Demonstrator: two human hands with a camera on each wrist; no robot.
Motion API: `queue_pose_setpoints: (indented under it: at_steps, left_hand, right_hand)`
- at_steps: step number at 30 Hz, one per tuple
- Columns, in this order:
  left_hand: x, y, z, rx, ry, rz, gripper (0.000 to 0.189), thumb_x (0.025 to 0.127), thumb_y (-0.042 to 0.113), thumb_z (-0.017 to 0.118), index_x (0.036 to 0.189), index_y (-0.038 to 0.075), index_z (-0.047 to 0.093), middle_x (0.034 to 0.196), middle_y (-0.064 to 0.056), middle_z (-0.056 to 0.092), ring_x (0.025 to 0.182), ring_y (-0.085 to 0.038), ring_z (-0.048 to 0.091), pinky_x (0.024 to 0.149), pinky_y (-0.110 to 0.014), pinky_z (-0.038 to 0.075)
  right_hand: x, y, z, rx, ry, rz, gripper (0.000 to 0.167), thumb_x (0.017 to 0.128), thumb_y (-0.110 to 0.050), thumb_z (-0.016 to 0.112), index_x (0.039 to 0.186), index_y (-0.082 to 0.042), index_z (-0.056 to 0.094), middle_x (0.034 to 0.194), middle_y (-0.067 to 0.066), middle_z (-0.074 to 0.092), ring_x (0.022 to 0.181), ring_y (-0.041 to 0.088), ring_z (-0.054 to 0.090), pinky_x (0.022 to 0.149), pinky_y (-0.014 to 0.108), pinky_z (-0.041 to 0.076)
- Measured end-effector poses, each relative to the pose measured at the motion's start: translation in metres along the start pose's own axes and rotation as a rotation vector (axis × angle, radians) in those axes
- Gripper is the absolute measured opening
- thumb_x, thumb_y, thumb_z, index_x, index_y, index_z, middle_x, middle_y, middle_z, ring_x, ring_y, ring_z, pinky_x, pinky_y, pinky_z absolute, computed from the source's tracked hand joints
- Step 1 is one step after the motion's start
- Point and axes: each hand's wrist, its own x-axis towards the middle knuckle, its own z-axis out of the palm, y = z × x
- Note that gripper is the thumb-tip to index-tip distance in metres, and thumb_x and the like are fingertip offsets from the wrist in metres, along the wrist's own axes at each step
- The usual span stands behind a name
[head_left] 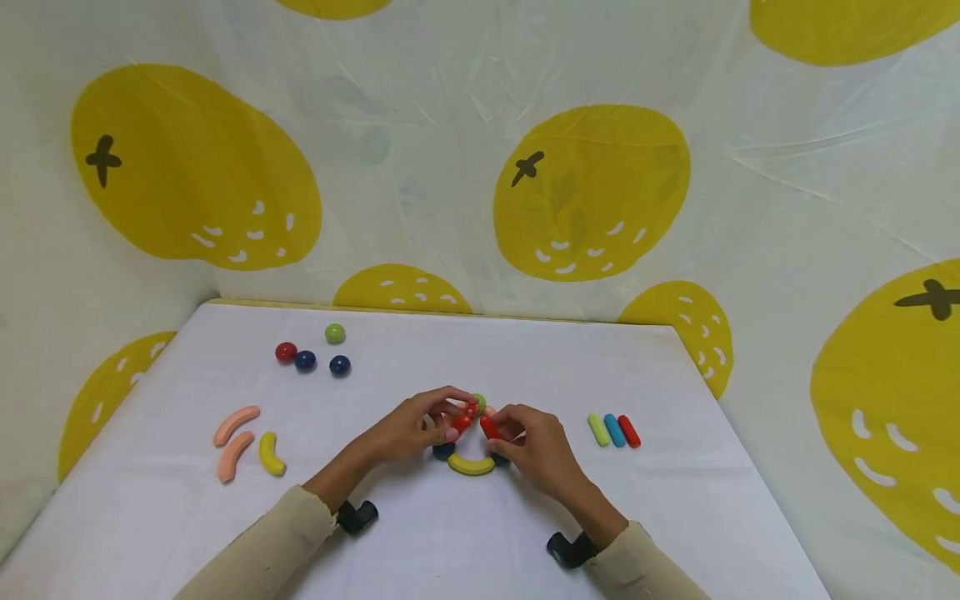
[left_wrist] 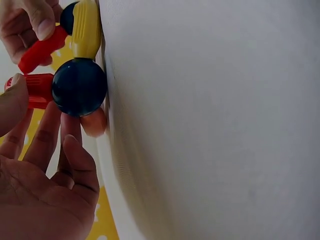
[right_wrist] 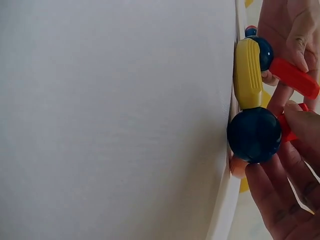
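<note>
My left hand (head_left: 420, 425) pinches a red stick (head_left: 461, 423) between thumb and fingers, tilted up from a dark blue ball (left_wrist: 80, 87). My right hand (head_left: 540, 446) pinches another red stick (head_left: 489, 427) that rises from a second dark blue ball (right_wrist: 254, 135). A curved yellow stick (head_left: 471, 465) lies on the table and joins these two balls at the near side. Between the hands at the far side is a green ball (head_left: 478, 404), with a curved pink stick (head_left: 490, 411) beside it, partly hidden by the fingers. The upper ends of the red sticks lean toward each other.
On the white table (head_left: 480, 542), a red ball (head_left: 286, 352), two dark blue balls (head_left: 340, 366) and a green ball (head_left: 335, 333) sit back left. Curved pink sticks (head_left: 236, 456) and a yellow one (head_left: 272, 454) lie left. Three straight sticks (head_left: 615, 430) lie right.
</note>
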Motion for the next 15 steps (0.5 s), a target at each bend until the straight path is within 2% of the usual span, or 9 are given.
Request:
queue_pose_setpoints:
  at_steps: [3,10,15]
  left_hand:
    - [0.0005,-0.0010,0.0004,0.006,0.005,0.001,0.053,0.099,0.014,0.074,0.149,0.022,0.057,0.143,-0.009,0.068,0.116,-0.026,0.066,0.092,-0.035,0.053]
    - [-0.0001,-0.0025,0.0008,0.021,0.011,-0.004,0.051,0.100,0.016,0.073,0.148,0.023,0.057,0.142,-0.008,0.068,0.114,-0.025,0.065,0.092,-0.036,0.053]
    - [-0.0010,-0.0022,0.0003,0.032,0.010,-0.003,0.051,0.101,0.018,0.073,0.149,0.024,0.057,0.143,-0.008,0.068,0.114,-0.025,0.065,0.091,-0.035,0.052]
  right_hand:
    - [-0.0020,-0.0004,-0.0015,0.002,0.003,0.010,0.027,0.088,-0.015,0.088,0.111,-0.022,0.074,0.098,-0.008,0.076,0.088,0.010,0.070,0.078,0.021,0.060]
    - [-0.0063,-0.0040,-0.0033,-0.059,0.068,-0.015,0.031,0.092,-0.018,0.085,0.117,-0.026,0.069,0.107,-0.009,0.077,0.097,0.011,0.073,0.081,0.023,0.062]
    - [-0.0079,-0.0022,-0.0065,-0.030,0.102,0.001,0.033,0.091,-0.018,0.085,0.119,-0.026,0.070,0.106,-0.009,0.076,0.098,0.011,0.073,0.081,0.024,0.062]
